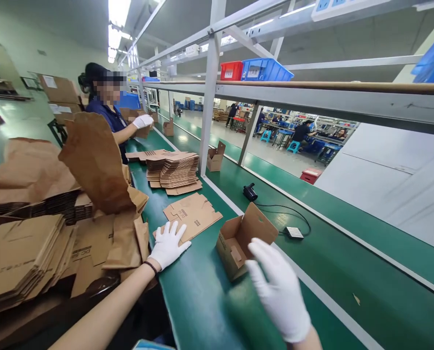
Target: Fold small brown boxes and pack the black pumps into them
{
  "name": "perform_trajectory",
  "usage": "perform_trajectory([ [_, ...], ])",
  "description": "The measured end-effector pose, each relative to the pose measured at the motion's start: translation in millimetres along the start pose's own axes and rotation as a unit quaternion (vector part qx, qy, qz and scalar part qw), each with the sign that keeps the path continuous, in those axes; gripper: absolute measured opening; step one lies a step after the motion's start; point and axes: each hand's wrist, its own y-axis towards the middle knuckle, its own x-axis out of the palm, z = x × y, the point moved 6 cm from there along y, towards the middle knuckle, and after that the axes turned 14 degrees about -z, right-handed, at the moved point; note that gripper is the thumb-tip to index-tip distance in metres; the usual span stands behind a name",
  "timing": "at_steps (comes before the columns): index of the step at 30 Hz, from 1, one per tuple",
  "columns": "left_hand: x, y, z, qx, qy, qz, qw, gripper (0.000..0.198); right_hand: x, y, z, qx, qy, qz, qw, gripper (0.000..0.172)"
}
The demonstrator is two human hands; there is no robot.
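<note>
White gloves cover both of my hands. My left hand (169, 245) lies with fingers spread on the near end of a flat, unfolded cardboard piece (193, 216) on the green bench. An open folded box (229, 253) stands to the right of it, its tall flap (259, 224) raised. Close to the box's right side is my right hand (277, 287), fingers apart and nothing held; whether a fingertip touches the box I cannot tell. Beyond the flat piece sits a stack of flat cardboard (176, 170).
Cardboard stacks (20, 248) and brown paper (96, 160) crowd the left. A co-worker (109, 109) stands beyond them. A metal post (209, 92) rises behind the stack. A black device (250, 192) with a cable, a small box (215, 156) and a white block (293, 233) sit on the right.
</note>
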Motion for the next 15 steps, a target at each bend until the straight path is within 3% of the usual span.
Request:
perform_trajectory([
  [3, -3.8, -2, 3, 0.01, 0.003, 0.013, 1.0, 0.063, 46, 9, -18, -0.053, -0.081, -0.078, 0.992, 0.021],
  [6, -4.0, -3, 0, 0.019, 0.002, 0.039, 0.999, 0.061, 71, 8, 0, -0.04, -0.113, -0.157, 0.98, 0.01],
  [11, 1.2, 5, -9, 0.029, -0.004, 0.089, 0.996, 0.059, 71, 1, 32, -0.003, -0.11, -0.257, 0.96, 0.015],
  [15, -3.9, -7, 0, 0.055, 0.003, 0.229, 0.972, 0.059, 65, 1, 40, 0.036, -0.102, -0.302, 0.947, 0.019],
])
